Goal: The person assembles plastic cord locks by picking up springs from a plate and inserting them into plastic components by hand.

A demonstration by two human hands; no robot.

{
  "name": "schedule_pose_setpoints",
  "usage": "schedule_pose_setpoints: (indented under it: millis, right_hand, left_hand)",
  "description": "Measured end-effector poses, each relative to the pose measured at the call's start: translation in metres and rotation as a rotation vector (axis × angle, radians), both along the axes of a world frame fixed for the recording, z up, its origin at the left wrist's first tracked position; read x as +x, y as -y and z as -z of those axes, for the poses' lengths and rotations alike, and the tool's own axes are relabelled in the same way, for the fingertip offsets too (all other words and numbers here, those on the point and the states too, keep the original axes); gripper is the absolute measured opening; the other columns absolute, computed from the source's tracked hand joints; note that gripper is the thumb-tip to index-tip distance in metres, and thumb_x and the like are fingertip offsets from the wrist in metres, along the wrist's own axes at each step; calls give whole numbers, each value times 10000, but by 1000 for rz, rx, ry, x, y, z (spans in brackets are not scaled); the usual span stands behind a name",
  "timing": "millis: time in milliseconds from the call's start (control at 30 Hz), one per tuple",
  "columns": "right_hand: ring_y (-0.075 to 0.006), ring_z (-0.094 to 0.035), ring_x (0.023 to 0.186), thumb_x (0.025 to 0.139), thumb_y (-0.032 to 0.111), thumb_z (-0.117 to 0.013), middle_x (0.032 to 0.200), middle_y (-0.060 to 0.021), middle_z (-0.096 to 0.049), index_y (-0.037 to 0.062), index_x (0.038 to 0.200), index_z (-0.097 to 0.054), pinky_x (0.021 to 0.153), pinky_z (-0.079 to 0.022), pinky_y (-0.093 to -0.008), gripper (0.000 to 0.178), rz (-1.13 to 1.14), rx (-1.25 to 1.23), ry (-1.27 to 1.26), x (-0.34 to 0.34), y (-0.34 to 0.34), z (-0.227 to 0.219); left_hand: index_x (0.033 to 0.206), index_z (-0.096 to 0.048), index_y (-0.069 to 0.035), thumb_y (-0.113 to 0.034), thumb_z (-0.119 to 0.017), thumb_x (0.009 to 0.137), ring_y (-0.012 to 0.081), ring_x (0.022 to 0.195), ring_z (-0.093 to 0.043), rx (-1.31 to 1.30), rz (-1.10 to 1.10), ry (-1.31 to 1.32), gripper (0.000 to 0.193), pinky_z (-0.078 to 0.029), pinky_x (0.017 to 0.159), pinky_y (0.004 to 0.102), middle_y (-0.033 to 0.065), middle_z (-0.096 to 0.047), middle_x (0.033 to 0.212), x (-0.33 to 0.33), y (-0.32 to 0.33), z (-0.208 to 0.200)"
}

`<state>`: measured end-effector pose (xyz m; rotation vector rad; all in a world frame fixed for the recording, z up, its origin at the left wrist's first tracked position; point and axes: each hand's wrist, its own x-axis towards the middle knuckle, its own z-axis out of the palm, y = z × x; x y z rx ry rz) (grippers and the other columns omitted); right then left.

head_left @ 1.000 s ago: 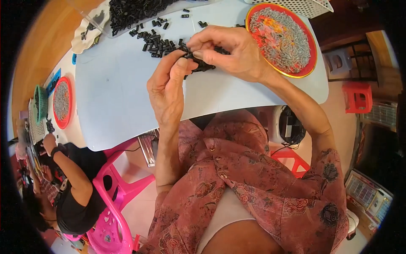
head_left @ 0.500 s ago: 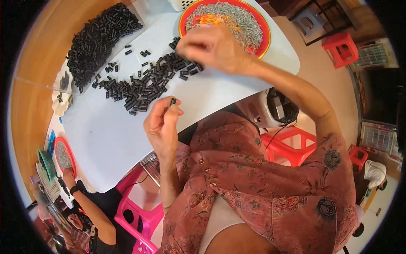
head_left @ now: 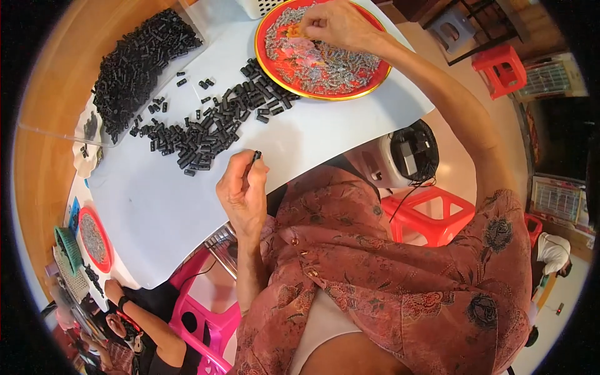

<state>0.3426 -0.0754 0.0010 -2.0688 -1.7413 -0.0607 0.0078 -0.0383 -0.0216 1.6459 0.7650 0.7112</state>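
Note:
My left hand [head_left: 245, 195] is closed in a pinch near the table's front edge, holding a small black plastic cylinder [head_left: 257, 155] upright between thumb and fingertips. My right hand [head_left: 337, 25] reaches over the round red tray [head_left: 284, 80] with a gold rim, its fingers bent together close to the pieces; whatever they hold is hidden. Small silvery metal pieces that look like springs [head_left: 350, 67] are spread on that tray around a printed flower pattern. A loose pile of black cylinders [head_left: 215, 125] lies between the tray and my left hand.
A clear plastic bin [head_left: 140, 69] heaped with black parts stands at the far left of the white table [head_left: 156, 219]. A white perforated basket [head_left: 265, 7] is beyond the tray. Another person's arm [head_left: 147, 319] rests near a second red tray [head_left: 94, 239] at left. Red stools [head_left: 431, 215] stand right.
My right hand has moved away from the black pile to the tray. The tray now sits nearer, and more of its flower pattern shows. My left hand keeps its pinch on the cylinder.

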Motion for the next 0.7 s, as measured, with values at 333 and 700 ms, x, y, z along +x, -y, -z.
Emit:
schedule_pose_setpoints:
  millis: [333, 700]
  right_hand:
    - [-259, -626, 620, 770, 144, -614, 708, -133, -648, 49, 805, -677, 619, -503, -370, 120, 16, 64, 50, 4, 1, 0]
    - [-271, -646, 694, 790, 161, -621, 789, -131, -672, 60, 891, -701, 657, -517, -376, 163, 41, 171, -10, 7, -5, 4]
  left_hand:
    - [981, -623, 39, -86, -583, 868, 102, 735, -572, 22, 52, -58, 173, -442, 684, 237, 56, -640, 857, -4, -2, 0]
    - [889, -589, 9, -77, -589, 829, 78, 618, -434, 63, 10, 43, 104, -353, 544, 225, 22, -524, 712, 0, 0, 6]
